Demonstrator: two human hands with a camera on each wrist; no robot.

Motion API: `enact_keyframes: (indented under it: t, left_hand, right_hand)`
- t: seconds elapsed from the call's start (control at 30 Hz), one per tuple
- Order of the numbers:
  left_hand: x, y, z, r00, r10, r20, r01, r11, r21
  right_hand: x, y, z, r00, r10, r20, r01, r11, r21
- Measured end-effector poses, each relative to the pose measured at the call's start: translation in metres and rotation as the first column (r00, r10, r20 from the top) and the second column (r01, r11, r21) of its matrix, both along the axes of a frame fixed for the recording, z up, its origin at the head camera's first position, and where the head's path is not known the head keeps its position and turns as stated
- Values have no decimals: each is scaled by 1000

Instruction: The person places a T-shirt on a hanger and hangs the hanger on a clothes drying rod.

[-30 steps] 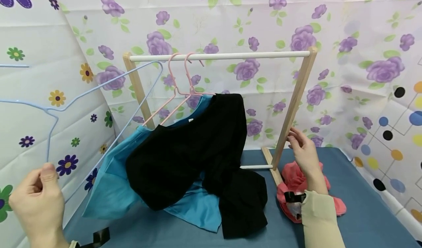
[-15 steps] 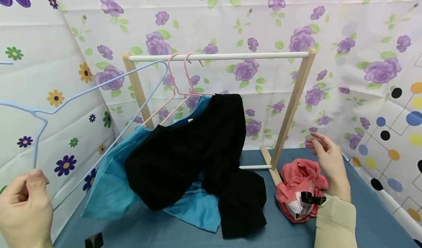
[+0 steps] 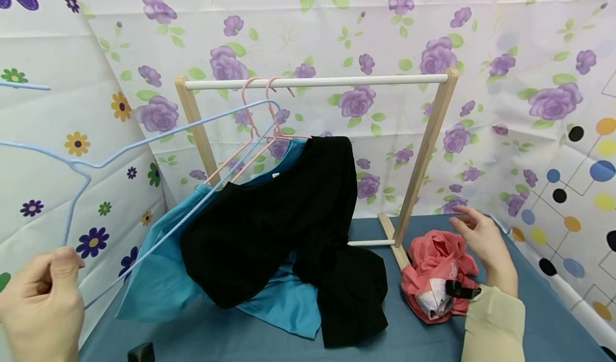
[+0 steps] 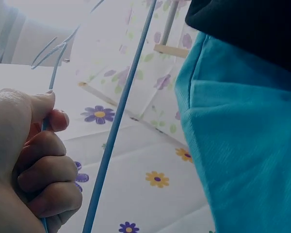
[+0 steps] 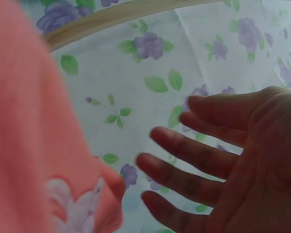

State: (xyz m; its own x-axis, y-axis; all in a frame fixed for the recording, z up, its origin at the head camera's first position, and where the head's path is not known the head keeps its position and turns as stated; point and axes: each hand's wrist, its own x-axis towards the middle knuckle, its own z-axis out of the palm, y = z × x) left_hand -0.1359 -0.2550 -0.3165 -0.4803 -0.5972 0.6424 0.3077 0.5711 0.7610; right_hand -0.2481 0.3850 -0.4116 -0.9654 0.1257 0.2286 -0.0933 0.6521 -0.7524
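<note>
At the left edge of the head view my left hand (image 3: 45, 303) grips a light blue clothes hanger (image 3: 159, 136), with no garment on it. In the left wrist view its fingers curl round the hanger wire (image 4: 117, 116). My right hand (image 3: 486, 244) is beside a crumpled coral garment (image 3: 440, 255) with a pale print, on the table. Its fingers are apart and relaxed, and nothing is between them in the right wrist view. A black garment (image 3: 269, 217) and a blue garment (image 3: 159, 282) hang from pink hangers (image 3: 247, 110) on the rack's white bar (image 3: 356, 81).
The rack's wooden right post (image 3: 425, 159) stands between the hanging clothes and the coral garment. Its foot (image 3: 393, 241) rests on the blue-grey tabletop (image 3: 534, 319). A flower-printed cloth (image 3: 399, 36) covers the back, with patterned cloths on both sides.
My right hand has moved from the rack's right post to the right, uncovering more of the coral garment. The blue hanger in my left hand has shifted, its far end now farther right.
</note>
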Motion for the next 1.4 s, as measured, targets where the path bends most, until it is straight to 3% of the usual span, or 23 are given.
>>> enact_keyframes:
  t: [0.13,0.43,0.8,1.1,1.3,1.4]
  left_hand:
    - [-3,4,0,997,-61,-37,60,997,-47]
    - [-5,15,3,991,-135,-13,134,989,-57]
    - [-8,29,5,973,-232,10,232,970,-75]
    - [-12,35,3,970,-238,43,242,960,-143]
    - [-13,38,2,964,-263,34,265,949,-168]
    - [-14,38,2,961,-275,27,275,943,-189]
  right_hand:
    - [-2,0,-3,996,38,85,-46,995,86]
    - [-9,0,-12,982,52,184,-93,971,223]
    - [-14,7,-25,957,50,285,-126,959,255]
    - [-15,8,-27,927,43,372,-140,961,239]
    - [-17,10,-27,952,23,305,-138,922,362]
    - [-15,11,-26,954,24,298,-134,926,353]
